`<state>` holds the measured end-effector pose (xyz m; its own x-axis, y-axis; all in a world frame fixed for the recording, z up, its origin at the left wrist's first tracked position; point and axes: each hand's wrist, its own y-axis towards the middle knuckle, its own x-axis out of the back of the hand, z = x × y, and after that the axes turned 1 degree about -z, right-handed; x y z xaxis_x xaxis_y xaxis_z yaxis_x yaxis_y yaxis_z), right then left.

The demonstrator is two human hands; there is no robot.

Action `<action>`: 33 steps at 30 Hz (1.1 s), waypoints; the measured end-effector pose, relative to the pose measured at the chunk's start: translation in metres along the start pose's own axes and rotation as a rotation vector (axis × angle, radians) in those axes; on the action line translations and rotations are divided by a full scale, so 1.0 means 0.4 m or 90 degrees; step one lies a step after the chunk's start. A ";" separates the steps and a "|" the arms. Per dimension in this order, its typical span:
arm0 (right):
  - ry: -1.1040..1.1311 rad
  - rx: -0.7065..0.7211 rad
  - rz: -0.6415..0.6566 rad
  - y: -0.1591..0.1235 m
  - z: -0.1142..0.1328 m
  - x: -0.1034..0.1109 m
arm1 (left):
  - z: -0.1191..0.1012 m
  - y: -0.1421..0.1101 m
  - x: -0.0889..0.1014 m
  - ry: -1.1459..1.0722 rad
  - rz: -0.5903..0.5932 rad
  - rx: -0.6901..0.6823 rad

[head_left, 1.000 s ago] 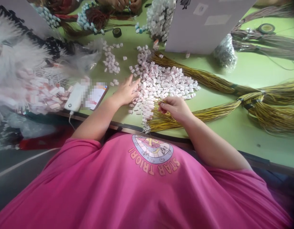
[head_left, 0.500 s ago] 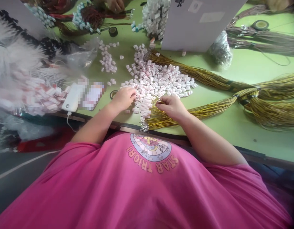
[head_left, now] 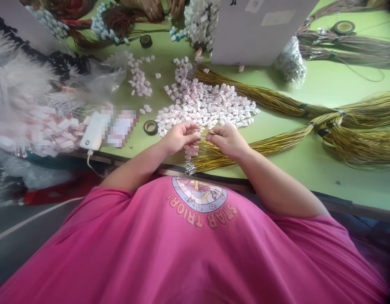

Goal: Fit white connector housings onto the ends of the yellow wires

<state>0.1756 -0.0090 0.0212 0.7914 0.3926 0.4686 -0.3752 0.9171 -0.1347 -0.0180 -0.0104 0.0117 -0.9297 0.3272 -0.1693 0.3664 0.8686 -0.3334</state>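
Observation:
My left hand is closed in a pinch on a small white plastic connector, mostly hidden by the fingers. Facing it a short gap away, my right hand pinches a thin wire with a metal end showing at the fingertips. Below both hands lies a bundle of yellow and dark wires, its metal terminals near the table's front edge. A few connectors sit on the wires by the left hand. Just beyond the hands spreads a heap of white connectors.
A roll of black tape, a phone and a white power bank lie to the left. Bagged connectors crowd the far left. More wire bundles stretch right. At the back stands a white panel; another person's hands work there.
My left hand has moved right from the heap's edge, bringing a connector close to my right hand. The right hand has stayed nearly in place. A co-worker's second hand has come into view.

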 end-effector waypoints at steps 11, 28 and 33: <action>-0.020 -0.016 0.012 -0.003 0.001 -0.005 | 0.004 -0.007 -0.012 0.092 -0.039 -0.053; -0.074 -0.009 0.005 -0.002 -0.012 -0.024 | 0.005 -0.016 -0.030 0.289 -0.038 -0.084; -0.065 0.078 -0.051 0.004 -0.018 -0.004 | -0.033 -0.011 0.078 0.481 -0.039 -0.109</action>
<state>0.1770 -0.0075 0.0140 0.7702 0.3034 0.5611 -0.3736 0.9275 0.0113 -0.0490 0.0007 0.0202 -0.7447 0.3879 0.5431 0.3597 0.9187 -0.1629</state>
